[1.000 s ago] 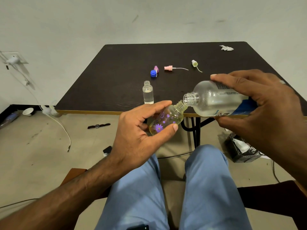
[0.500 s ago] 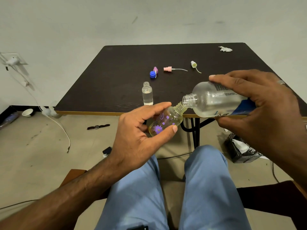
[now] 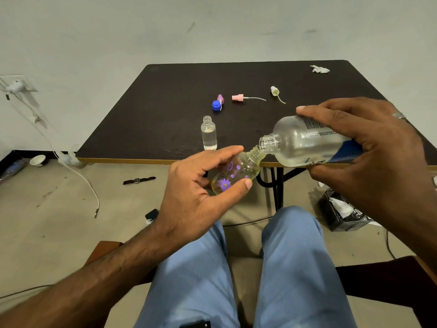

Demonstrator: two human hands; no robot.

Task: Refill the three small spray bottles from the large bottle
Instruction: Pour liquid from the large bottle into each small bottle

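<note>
Hands both clamped: left hand [image 3: 189,200] gripping flowered bottle [image 3: 233,172], right hand [image 3: 369,147] tipping large bottle [image 3: 300,142] against its neck. Probably light, slippery; gripping mid-body.

The large bottle [image 3: 305,140] has tipped slightly steeper over the flowered bottle [image 3: 234,172].

A bare room, perhaps at home, where I sit.

Dark table [image 3: 165,110], plain wall [image 3: 118,31], cable [image 3: 80,176] and wristwatch [image 3: 139,180] on the floor [image 3: 35,221].

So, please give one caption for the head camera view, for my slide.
Left hand tilts a flowered small bottle under the large bottle tipped by the right hand.
</note>
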